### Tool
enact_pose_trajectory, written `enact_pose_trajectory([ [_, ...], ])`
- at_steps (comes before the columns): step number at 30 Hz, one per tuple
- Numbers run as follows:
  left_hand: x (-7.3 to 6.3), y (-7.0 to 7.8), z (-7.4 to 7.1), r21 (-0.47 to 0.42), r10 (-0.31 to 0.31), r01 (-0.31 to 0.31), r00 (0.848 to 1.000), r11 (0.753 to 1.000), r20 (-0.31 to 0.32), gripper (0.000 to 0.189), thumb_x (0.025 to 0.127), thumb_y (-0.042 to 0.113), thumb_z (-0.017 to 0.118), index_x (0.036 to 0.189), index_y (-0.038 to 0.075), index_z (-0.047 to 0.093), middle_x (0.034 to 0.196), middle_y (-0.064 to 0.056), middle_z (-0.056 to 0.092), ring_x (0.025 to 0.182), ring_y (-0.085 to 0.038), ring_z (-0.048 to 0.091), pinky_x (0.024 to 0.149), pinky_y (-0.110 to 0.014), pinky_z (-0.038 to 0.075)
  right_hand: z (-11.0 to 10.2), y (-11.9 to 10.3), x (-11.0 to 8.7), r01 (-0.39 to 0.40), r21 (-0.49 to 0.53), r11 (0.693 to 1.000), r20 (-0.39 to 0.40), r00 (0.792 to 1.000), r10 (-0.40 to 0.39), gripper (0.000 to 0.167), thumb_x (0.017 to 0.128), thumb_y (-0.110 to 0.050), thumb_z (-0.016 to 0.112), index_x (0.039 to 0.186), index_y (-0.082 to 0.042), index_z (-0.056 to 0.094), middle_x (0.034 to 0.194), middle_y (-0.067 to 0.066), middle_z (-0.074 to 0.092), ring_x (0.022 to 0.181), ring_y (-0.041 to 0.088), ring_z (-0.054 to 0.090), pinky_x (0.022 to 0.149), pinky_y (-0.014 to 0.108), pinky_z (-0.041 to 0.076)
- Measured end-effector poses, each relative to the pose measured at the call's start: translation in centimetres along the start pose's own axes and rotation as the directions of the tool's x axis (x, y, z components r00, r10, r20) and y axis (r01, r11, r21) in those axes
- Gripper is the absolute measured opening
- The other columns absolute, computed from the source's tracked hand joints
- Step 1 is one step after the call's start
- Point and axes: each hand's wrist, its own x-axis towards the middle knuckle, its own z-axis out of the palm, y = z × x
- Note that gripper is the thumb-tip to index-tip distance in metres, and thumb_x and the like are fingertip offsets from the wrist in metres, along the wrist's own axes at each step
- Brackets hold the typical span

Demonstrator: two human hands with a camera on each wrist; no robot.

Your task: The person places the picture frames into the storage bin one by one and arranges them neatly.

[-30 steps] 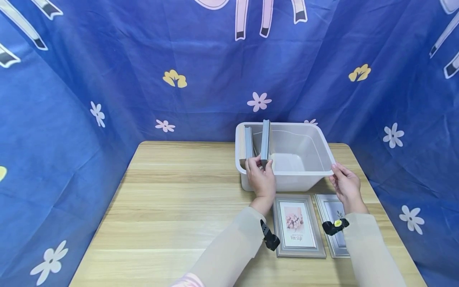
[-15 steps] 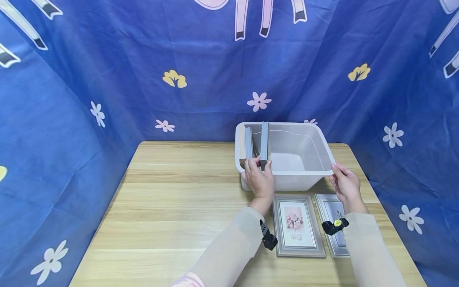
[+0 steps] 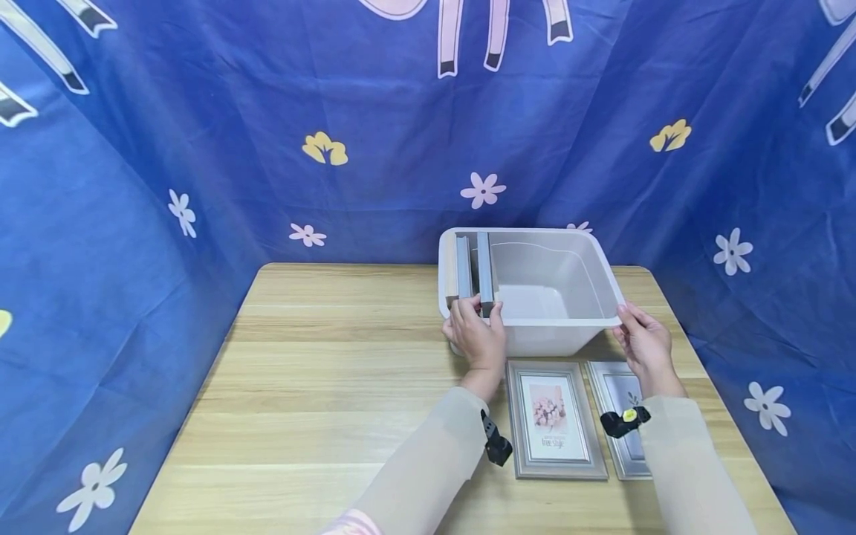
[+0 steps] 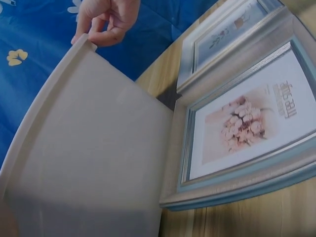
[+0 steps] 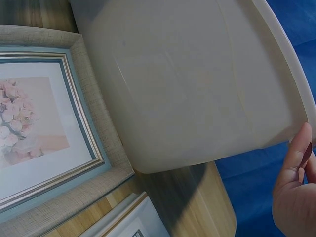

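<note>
A slim blue-edged frame point(image 3: 485, 267) stands on edge inside the grey tub point(image 3: 555, 338), toward the tub's left end. The person's left hand point(image 3: 478, 338) reaches over the near rim and pinches the frame's near end, thumb to the right, fingers to the left. Just beside it, against the left wall, stand more pieces showing blue point(image 3: 464, 267) and pale edges point(image 3: 451, 267) (how many, I can't tell from here). The right hand point(image 3: 645, 345) grips the tub's near right corner, thumb and fingers closed on the rim. So both hands are clamped on something, well apart from each other. On the bench point(image 3: 321, 371), right in front of the tub, a silvery frame with pink flowers point(image 3: 553, 423) lies face up; a second frame point(image 3: 620, 390) lies next to it, partly under the right forearm. Blue patterned cloth point(image 3: 401, 148) hangs all round.
</note>
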Motion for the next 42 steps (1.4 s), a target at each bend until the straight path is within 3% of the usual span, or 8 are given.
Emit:
enact_pose_trajectory([
  [17, 0.3, -1.5, 0.3, 0.056, 0.077, -0.077, 0.997, 0.995, -0.007, 0.041, 0.072, 0.021, 0.083, 0.097, 0.006, 0.055, 0.090, -0.009, 0.055, 0.086, -0.026, 0.054, 0.085, -0.042, 0.033, -0.1, 0.1, 0.0, 0.007, -0.009, 1.000, -0.008, 1.000, -0.007, 0.008, 0.085, -0.009, 0.071, 0.089, -0.016, 0.071, 0.076, 0.003, 0.064, 0.059, 0.007, 0.059, 0.057, 0.016, 0.054],
  [26, 0.4, -2.0, 0.4, 0.095, 0.076, -0.074, 0.997, 0.993, -0.016, 0.041, 0.070, 0.027, 0.084, 0.096, 0.009, 0.058, 0.088, -0.005, 0.056, 0.084, -0.025, 0.052, 0.085, -0.042, 0.032, -0.2, 0.3, 0.1, 0.016, 0.006, 1.000, 0.006, 1.000, -0.016, 0.009, 0.085, -0.008, 0.070, 0.088, -0.016, 0.072, 0.075, 0.002, 0.064, 0.058, 0.007, 0.059, 0.056, 0.016, 0.053],
  [42, 0.8, -2.6, 0.1, 0.050, 0.084, -0.084, 0.996, 0.995, 0.000, 0.039, 0.068, 0.020, 0.086, 0.094, 0.009, 0.059, 0.084, -0.004, 0.056, 0.083, -0.023, 0.054, 0.086, -0.041, 0.032, -0.1, 0.1, -0.2, 0.006, -0.006, 1.000, 0.002, 1.000, -0.006, 0.009, 0.084, -0.010, 0.072, 0.090, -0.016, 0.070, 0.078, 0.003, 0.064, 0.062, 0.007, 0.059, 0.058, 0.016, 0.054],
])
